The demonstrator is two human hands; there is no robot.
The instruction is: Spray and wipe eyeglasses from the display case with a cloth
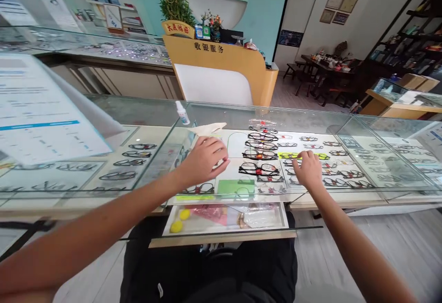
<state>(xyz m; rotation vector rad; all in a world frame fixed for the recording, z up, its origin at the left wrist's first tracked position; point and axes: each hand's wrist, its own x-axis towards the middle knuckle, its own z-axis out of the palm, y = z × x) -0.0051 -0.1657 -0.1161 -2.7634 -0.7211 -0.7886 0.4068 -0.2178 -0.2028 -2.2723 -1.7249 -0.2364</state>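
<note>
My left hand (204, 161) is over the glass counter top (221, 109), its fingers curved and apart with nothing in them, just in front of a pale cloth (209, 129). Further right, my right hand (308, 169) rests at the glass with its fingers bent; what they hold, if anything, is hidden. Between the hands a column of dark-framed glasses (258, 169) runs away from me, several with red tags. A white spray bottle (182, 113) stands behind the cloth.
An open drawer (285, 218) below the counter holds yellow round items and plastic bags. A white printed sheet stand (44, 109) is at the left. More glasses (122, 162) lie inside the case. A wooden cashier desk (221, 56) stands beyond.
</note>
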